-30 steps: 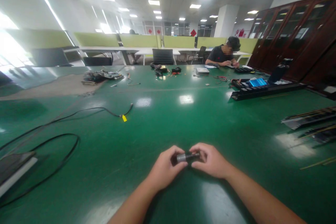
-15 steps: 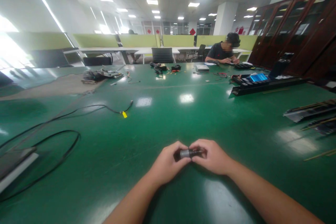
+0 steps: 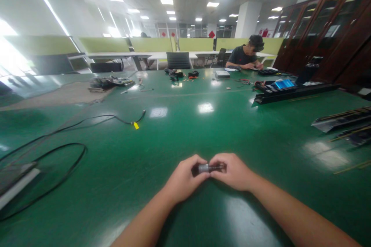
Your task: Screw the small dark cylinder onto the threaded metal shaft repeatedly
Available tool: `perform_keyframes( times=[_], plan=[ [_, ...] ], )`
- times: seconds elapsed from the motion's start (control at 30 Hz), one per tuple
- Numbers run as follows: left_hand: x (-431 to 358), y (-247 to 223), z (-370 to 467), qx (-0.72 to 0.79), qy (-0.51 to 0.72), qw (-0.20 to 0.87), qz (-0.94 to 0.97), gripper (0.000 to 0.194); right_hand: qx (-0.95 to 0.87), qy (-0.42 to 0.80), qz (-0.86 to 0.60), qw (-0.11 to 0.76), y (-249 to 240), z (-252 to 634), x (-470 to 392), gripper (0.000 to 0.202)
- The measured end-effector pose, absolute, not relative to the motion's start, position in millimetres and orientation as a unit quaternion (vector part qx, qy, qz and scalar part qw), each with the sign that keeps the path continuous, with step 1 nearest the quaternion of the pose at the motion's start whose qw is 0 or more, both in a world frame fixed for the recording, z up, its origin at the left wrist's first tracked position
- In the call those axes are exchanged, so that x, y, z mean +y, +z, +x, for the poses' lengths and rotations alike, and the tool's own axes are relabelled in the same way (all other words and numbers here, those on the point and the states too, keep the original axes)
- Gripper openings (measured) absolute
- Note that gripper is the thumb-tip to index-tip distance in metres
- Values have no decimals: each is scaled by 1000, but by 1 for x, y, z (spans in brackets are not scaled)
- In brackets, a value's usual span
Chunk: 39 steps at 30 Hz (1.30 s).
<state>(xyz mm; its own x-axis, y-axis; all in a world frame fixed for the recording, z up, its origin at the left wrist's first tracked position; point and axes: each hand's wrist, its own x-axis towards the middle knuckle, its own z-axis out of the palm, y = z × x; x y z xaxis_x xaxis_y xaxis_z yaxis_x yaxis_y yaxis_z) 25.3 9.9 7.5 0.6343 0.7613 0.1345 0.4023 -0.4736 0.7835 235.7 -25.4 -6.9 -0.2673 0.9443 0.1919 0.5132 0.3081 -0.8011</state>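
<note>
Between my hands is a small cylindrical part (image 3: pixel 204 168), silver-grey at its left section and dark and thinner toward the right; its exact kind is unclear. My left hand (image 3: pixel 185 177) pinches the grey section between thumb and fingers. From the other side my right hand (image 3: pixel 233 171) curls its thumb and fingers around the dark end, fingertips meeting those of the left hand. Both hands hover close over or rest on the green tabletop (image 3: pixel 179 135); which of the two I cannot tell. The part's two ends are partly hidden by the fingers.
A black cable (image 3: pixel 116 117) with a yellow tag (image 3: pixel 136 125) lies at left, near a flat box-like device (image 3: pixel 17 181). Black metal channels (image 3: pixel 295 94) lie at right, beside thin rods. Across the table a person (image 3: pixel 243 58) sits working. Tools and electronics (image 3: pixel 111 82) lie farther back.
The view has shifted very slightly. Both hands keep the same hold on the cylindrical part, with only a tiny shift of the right fingers.
</note>
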Motion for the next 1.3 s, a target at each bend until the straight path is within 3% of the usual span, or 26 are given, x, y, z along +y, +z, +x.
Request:
perform_keyframes(
  times=[1.3],
  plan=[
    [8, 6, 24, 362, 263, 374, 812, 17, -718, 330, -513, 336, -4, 238, -25, 6]
  ],
)
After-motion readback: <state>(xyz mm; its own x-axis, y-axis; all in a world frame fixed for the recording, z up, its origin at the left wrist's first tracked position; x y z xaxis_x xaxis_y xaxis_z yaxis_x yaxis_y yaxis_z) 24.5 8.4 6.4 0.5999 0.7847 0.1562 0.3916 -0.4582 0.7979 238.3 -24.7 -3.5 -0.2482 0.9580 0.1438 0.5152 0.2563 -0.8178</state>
